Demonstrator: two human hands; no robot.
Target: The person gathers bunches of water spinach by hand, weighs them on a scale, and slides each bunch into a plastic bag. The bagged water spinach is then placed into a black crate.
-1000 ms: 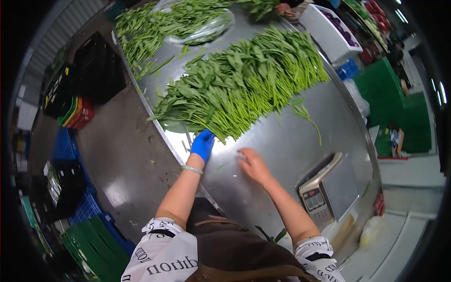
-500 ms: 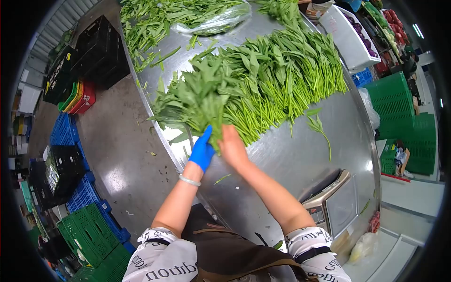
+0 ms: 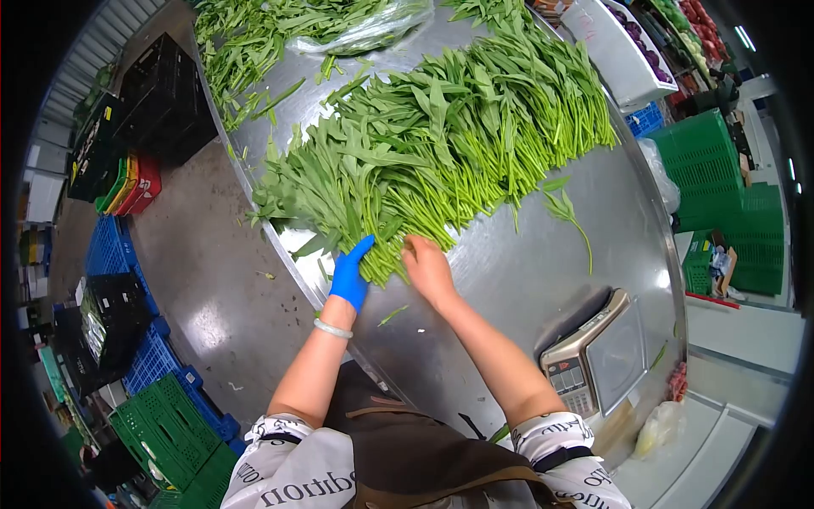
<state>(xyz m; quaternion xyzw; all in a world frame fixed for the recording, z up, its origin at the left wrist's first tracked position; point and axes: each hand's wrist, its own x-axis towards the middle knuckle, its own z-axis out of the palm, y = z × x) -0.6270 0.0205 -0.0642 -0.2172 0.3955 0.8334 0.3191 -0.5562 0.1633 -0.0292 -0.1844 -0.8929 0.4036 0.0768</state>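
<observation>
A wide row of leafy green water spinach (image 3: 475, 127) lies on the steel table, its cut stems facing me. At the near left end of the row, my left hand (image 3: 348, 278), in a blue glove, curls round a bunch's stems, with its thumb on top and the other fingers mostly hidden. Bare, my right hand (image 3: 428, 270) presses against the opposite side of the same stems, fingers bent in. The bunch rests beside the others. A single loose sprig (image 3: 570, 214) lies apart, right of the row.
The steel table (image 3: 509, 271) carries a weighing scale (image 3: 585, 360) at the near right. More greens (image 3: 246, 51) and a clear plastic bag (image 3: 373, 34) lie at the far end. A white box (image 3: 623, 59) stands at the right edge. Green crates (image 3: 165, 424) and black crates (image 3: 170, 93) are left.
Both hands have lowered the bunch, which was raised and blurred, onto the left end of the row. My right hand has shifted slightly outward; the whole view has tilted a little.
</observation>
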